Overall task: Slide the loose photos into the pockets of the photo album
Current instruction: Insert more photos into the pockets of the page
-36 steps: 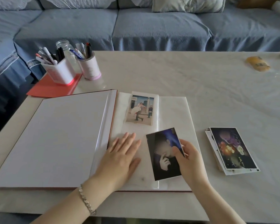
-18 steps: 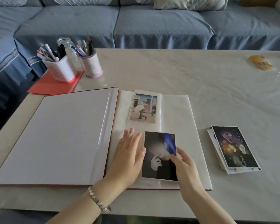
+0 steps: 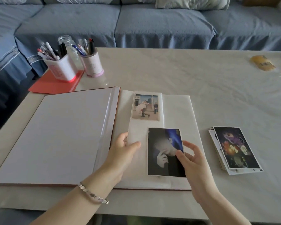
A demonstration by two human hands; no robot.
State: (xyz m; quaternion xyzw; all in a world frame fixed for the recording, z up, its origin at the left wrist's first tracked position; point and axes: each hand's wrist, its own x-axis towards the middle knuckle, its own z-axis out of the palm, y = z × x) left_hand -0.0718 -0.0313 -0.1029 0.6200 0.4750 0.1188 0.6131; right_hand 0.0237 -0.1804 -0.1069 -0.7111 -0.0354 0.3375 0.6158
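The dark photo (image 3: 165,151) lies over the right page of the album (image 3: 63,135).
The left hand (image 3: 122,154) grip pinches the clear pocket (image 3: 134,135) edge; the right hand (image 3: 195,166) grip holds this photo by its right side.

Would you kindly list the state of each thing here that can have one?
Large red-edged photo album: open.
Dark portrait photo: on right page, not pocketed.
White-bordered street-scene photo: inside upper pocket.
Stack of loose photos: beside album, unpocketed.
Left hand: pinches clear pocket sheet.
Right hand: holds dark portrait photo.

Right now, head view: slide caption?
Left hand pinches a pocket sheet of the photo album; right hand holds a dark portrait photo over its page.
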